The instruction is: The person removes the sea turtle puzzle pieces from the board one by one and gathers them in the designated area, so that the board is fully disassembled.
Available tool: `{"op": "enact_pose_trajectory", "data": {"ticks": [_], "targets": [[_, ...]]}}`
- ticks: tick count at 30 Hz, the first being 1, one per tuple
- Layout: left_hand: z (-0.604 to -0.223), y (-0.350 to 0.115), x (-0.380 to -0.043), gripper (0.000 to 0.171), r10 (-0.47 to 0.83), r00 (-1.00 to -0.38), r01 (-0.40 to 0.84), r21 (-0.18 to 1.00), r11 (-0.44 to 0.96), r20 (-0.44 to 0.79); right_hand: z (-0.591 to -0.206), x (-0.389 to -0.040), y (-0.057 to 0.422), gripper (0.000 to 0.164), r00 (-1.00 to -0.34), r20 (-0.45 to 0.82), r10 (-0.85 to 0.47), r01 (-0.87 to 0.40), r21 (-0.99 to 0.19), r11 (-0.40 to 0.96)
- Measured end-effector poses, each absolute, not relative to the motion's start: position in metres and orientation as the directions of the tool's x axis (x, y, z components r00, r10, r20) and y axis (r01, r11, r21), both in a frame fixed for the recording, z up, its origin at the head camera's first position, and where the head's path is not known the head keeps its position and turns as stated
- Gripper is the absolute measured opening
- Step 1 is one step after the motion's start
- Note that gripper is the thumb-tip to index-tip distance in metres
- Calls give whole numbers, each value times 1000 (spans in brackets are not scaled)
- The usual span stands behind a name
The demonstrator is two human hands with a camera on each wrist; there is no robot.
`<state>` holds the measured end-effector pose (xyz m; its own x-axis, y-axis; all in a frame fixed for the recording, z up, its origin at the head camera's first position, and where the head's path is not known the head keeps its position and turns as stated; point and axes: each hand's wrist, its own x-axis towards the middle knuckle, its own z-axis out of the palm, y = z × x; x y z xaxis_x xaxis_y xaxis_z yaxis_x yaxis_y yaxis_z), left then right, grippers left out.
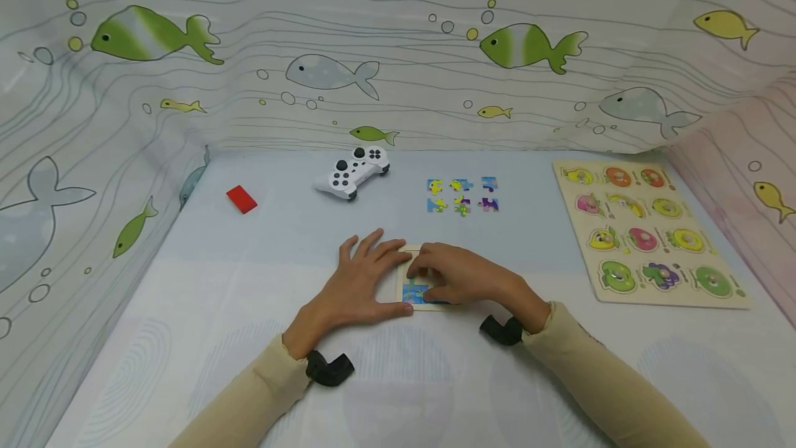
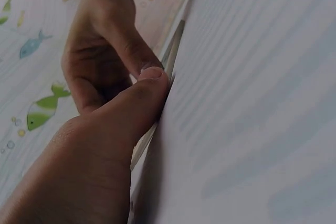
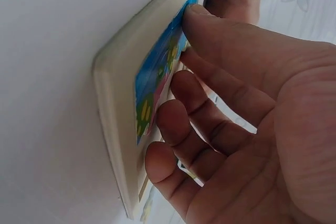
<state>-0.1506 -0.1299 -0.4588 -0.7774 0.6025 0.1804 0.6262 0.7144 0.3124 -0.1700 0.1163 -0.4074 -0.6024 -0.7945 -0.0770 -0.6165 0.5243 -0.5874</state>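
A small wooden jigsaw tray [image 1: 404, 308] with blue picture pieces [image 1: 413, 294] in its near part lies between both hands. My left hand [image 1: 354, 285] has its fingers spread, the thumb at the tray's near left corner and the index finger at its far left edge. Over the tray bends my right hand [image 1: 466, 275]; its thumb and index finger pinch at a puzzle piece [image 3: 160, 66] lying in the tray, with the other fingers curled above it. That hand hides much of the tray in the head view. In the left wrist view, the left thumb [image 2: 152, 80] touches the tray's edge.
Several loose jigsaw pieces [image 1: 461, 185] lie in two rows beyond the tray. A white game controller [image 1: 354, 173] sits behind the left hand, a red block [image 1: 241, 199] farther left. On the right lies a wooden fruit puzzle board [image 1: 628, 275].
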Motion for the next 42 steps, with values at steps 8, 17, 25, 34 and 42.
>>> {"op": "enact_pose_trajectory", "data": {"ticks": [8, 17, 25, 34, 42], "targets": [[-459, -129, -152, 84, 593, -784, 617, 322, 718, 181, -406, -171, 116, 29, -597, -77, -798, -606, -608, 512], [-460, -130, -154, 85, 593, -787, 614, 315, 724, 169, -408, -172, 117, 30, -599, -60, -798, -597, -632, 495], [-459, -130, -153, 85, 589, -792, 606, 325, 726, 160, -408, -172, 115, 28, -597, -63, -800, -588, -643, 490], [-459, -129, -153, 85, 587, -792, 606, 330, 724, 168, -414, -174, 112, 20, -589, -8, -808, -547, -732, 405], [-461, -129, -151, 82, 590, -785, 616, 336, 712, 188, -417, -173, 112, 20, -584, 27, -811, -521, -778, 350]]}}
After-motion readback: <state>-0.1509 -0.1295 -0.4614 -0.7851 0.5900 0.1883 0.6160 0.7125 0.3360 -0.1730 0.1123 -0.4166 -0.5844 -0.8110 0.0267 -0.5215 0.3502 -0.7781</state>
